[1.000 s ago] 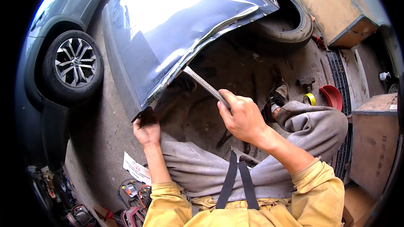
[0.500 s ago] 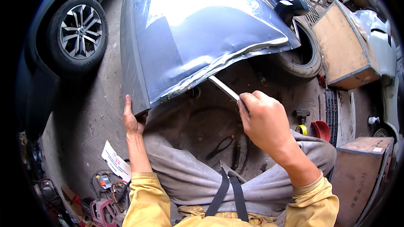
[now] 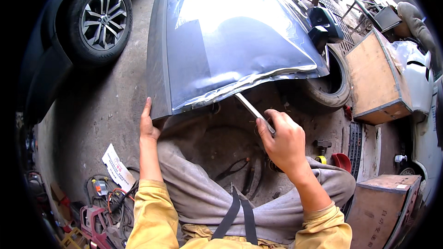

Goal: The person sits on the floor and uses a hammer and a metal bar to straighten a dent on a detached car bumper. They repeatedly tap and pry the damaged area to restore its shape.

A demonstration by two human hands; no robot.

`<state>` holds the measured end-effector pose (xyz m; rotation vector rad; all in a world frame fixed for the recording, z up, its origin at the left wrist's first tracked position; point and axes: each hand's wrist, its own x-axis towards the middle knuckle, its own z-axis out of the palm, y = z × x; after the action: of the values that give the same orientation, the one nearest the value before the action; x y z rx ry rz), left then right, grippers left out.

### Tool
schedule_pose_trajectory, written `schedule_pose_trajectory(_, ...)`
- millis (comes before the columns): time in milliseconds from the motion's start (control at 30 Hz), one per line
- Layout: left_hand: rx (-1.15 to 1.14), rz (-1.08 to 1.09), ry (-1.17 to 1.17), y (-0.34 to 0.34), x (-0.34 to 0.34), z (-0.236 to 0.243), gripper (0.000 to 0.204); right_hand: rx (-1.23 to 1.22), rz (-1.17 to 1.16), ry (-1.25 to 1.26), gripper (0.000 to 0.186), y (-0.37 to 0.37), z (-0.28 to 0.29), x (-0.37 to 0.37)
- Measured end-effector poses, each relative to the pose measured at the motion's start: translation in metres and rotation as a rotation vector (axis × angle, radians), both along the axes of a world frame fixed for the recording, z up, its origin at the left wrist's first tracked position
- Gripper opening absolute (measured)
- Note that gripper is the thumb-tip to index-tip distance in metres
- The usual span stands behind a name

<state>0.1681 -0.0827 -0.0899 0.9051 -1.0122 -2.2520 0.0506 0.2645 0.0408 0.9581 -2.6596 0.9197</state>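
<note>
**Flat bar worked under the edge of a grey car panel**

A person sits on the concrete floor point(image 3: 106, 110) with a large grey car body panel point(image 3: 230, 41) lying in front of the knees, its far part resting on a tyre point(image 3: 334, 87). The left hand point(image 3: 148, 124) lies flat against the panel's near left corner, fingers pressed together and straight. The right hand point(image 3: 284, 140) is closed around a thin flat metal bar point(image 3: 249, 107), thumb on top; the bar's far end meets the bright, bare-metal seam along the panel's near edge, near its middle. A car wheel point(image 3: 99, 18) stands well apart at the far left. Wooden crates point(image 3: 376, 78) sit beyond the tyre on the right. Cables and a red power tool point(image 3: 99, 221) lie near the left elbow.
</note>
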Motion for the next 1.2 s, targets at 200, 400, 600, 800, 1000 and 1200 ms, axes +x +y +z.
schedule_pose_trajectory(200, 0.157, 0.144, 0.118, 0.005, -0.006, -0.012, 0.049, 0.198, 0.073, -0.41, 0.025, 0.006, -0.019, -0.004)
schedule_pose_trajectory(400, 0.051, 0.307, 0.044, 0.006, -0.009, -0.033, 0.051, 0.162, 0.062, -0.364, 0.024, 0.008, -0.029, 0.003)
schedule_pose_trajectory(600, -0.052, 0.371, 0.017, 0.015, -0.012, -0.025, 0.053, 0.08, 0.05, -0.338, 0.022, 0.013, -0.048, 0.008)
schedule_pose_trajectory(800, -0.085, 0.38, -0.022, 0.013, -0.012, -0.02, 0.054, -0.018, 0.067, -0.293, 0.025, 0.017, -0.074, 0.009)
schedule_pose_trajectory(1000, -0.103, 0.368, -0.01, 0.004, -0.013, -0.031, 0.056, 0.143, 0.059, -0.409, 0.028, 0.008, -0.028, -0.004)
schedule_pose_trajectory(1200, -0.247, 0.417, -0.035, 0.011, -0.018, -0.028, 0.049, 0.316, 0.099, -0.481, 0.027, -0.01, 0.023, -0.027)
